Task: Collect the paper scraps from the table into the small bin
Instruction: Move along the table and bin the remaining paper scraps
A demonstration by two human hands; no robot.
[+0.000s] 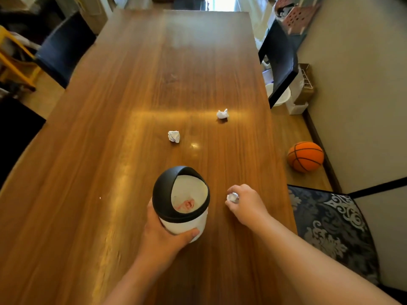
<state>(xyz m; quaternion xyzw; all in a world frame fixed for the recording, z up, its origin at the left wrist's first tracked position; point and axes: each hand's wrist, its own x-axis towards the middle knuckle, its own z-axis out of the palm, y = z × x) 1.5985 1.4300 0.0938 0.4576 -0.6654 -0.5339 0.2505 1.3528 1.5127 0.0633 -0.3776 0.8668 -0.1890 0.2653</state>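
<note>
**Scrap in hand, bin mouth waiting just to the left**

The right hand (243, 202) is pinching a small crumpled white paper ball (232, 197) in narrowed fingertips, hovering just beside the small white bin with the black domed lid (181, 202). The left hand (164, 235) is wrapping around the bin's lower wall, steadying it on the long brown wooden table (110, 172). The lid's opening is facing up and away from the person, with something pinkish lying inside. So the drop looks like a short sideways carry leftward from the right hand.

Two more crumpled white scraps are sitting farther up the table: the nearer scrap (174, 136) beyond the bin, the farther scrap (222, 114) off to the right. The free-moving right hand is better placed for both. An orange basketball (305, 156) is resting on the floor.
</note>
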